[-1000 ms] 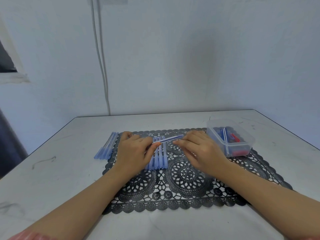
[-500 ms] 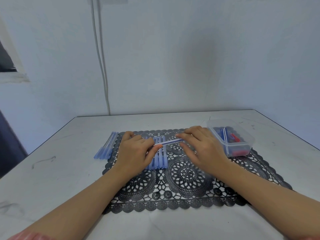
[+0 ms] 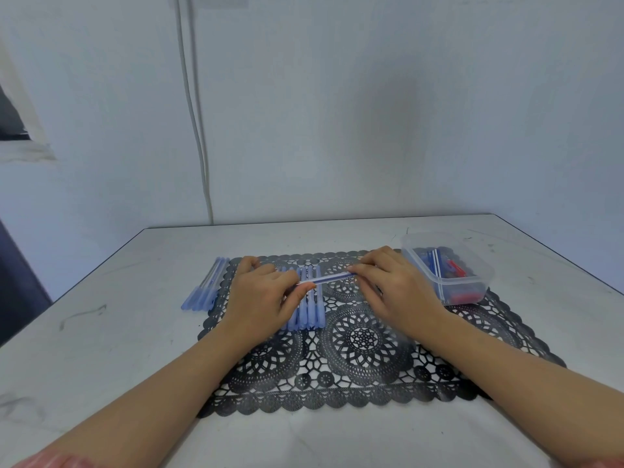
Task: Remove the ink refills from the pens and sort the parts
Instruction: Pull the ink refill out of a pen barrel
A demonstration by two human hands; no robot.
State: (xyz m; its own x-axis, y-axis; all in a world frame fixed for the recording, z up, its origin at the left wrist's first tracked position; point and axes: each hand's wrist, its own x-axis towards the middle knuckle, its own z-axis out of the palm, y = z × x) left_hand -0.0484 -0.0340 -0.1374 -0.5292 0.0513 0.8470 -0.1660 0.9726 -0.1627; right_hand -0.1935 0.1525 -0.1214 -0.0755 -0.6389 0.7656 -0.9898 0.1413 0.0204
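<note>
Soft, even, bluish light fills the frame, with a faint shadow centre-right on the wall [image 3: 405, 113], wide-angle bending at the edges.

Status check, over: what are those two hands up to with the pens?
Left hand, right hand: each pinching one end. Blue pen held over the row of pens. Refill state unclear. Nothing blocking.

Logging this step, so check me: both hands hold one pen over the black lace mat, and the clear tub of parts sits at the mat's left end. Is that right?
Not quite. The head view shows the clear tub at the right end of the black lace mat, not the left. The left hand and right hand do hold one pen over it.
</note>
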